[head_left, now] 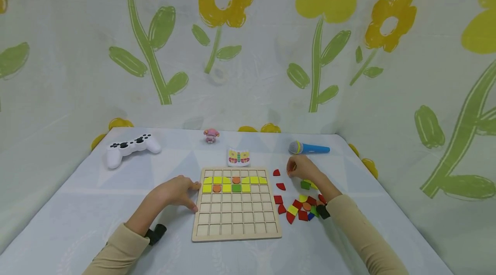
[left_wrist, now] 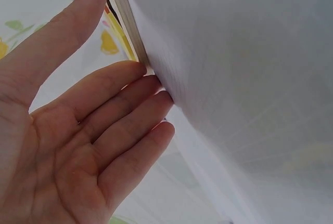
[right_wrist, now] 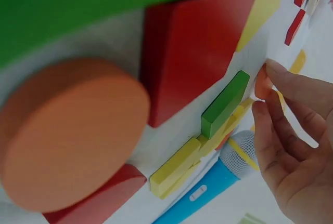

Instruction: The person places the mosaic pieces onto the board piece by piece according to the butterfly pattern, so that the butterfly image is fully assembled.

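Observation:
My left hand [head_left: 176, 192] rests beside a square wooden grid board [head_left: 238, 239]. Its extended fingertips [left_wrist: 165, 99] and thumb touch the board's left edge. The second and third rows hold yellow pieces [head_left: 218, 180], two orange discs [head_left: 236, 180] and a green square [head_left: 237, 188]; the other cells are bare. Off the board's far right corner, my right hand [head_left: 302, 166] pinches an orange disc [right_wrist: 263, 83] between thumb and fingertips, low over the table. Near it lie a green piece [right_wrist: 225, 104] and yellow pieces [right_wrist: 175, 167].
Right of the board are loose red pieces [head_left: 278, 199] and a mixed pile with a red square [head_left: 303, 215]. Behind the board stand a printed pattern card [head_left: 238, 164] and a pink figurine [head_left: 211, 136]. A white game controller [head_left: 133, 149] lies far left, a blue microphone [head_left: 314, 149] far right.

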Action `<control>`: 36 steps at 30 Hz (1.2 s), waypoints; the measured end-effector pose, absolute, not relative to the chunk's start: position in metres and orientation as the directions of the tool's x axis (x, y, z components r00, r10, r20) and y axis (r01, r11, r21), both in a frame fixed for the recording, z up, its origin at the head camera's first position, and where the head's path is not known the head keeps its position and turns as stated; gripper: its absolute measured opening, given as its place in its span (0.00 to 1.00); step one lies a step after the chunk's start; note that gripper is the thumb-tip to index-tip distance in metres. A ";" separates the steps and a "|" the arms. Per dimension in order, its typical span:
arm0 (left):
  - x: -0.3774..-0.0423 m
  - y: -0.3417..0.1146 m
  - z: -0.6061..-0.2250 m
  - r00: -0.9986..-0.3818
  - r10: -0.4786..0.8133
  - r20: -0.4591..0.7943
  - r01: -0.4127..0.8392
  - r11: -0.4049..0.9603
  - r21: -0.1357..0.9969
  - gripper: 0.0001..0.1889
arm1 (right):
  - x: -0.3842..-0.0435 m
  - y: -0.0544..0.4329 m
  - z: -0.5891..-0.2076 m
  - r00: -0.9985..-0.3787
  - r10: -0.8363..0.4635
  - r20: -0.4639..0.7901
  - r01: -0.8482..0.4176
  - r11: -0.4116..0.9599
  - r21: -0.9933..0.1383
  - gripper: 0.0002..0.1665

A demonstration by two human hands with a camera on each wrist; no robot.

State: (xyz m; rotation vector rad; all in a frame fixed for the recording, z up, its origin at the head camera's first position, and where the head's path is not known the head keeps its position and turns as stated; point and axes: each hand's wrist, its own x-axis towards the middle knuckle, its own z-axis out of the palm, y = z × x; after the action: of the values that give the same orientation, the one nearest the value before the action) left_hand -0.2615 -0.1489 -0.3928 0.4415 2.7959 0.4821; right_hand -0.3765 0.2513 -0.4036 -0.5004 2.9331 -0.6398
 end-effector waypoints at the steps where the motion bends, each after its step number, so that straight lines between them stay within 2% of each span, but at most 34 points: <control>1: -0.261 -0.149 -0.393 -0.918 0.339 -0.208 0.249 0.898 0.362 0.39 | -0.377 0.252 -0.404 -0.940 -0.340 -0.024 -0.299 0.855 -0.423 0.09; 12: -0.260 -0.148 -0.392 -0.916 0.344 -0.206 0.257 0.898 0.358 0.38 | -0.369 0.262 -0.402 -0.919 -0.394 0.003 -0.346 0.804 -0.483 0.03; 23: -0.261 -0.148 -0.393 -0.919 0.333 -0.212 0.245 0.902 0.356 0.38 | -0.358 0.252 -0.401 -0.912 -0.407 0.044 -0.369 0.770 -0.521 0.08; 31: -0.262 -0.148 -0.394 -0.920 0.332 -0.209 0.246 0.903 0.351 0.38 | -0.338 0.231 -0.396 -0.865 -0.494 0.090 -0.460 0.707 -0.537 0.10; 36: -0.263 -0.149 -0.395 -0.919 0.334 -0.209 0.247 0.902 0.354 0.38 | -0.329 0.214 -0.392 -0.819 -0.569 0.071 -0.508 0.663 -0.550 0.11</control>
State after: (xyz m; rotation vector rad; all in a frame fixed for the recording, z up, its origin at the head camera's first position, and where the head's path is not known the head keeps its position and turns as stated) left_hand -0.2629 -0.1485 -0.3948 0.4362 2.8011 0.4716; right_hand -0.3289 0.2143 -0.3919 -0.8990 2.7660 -0.8648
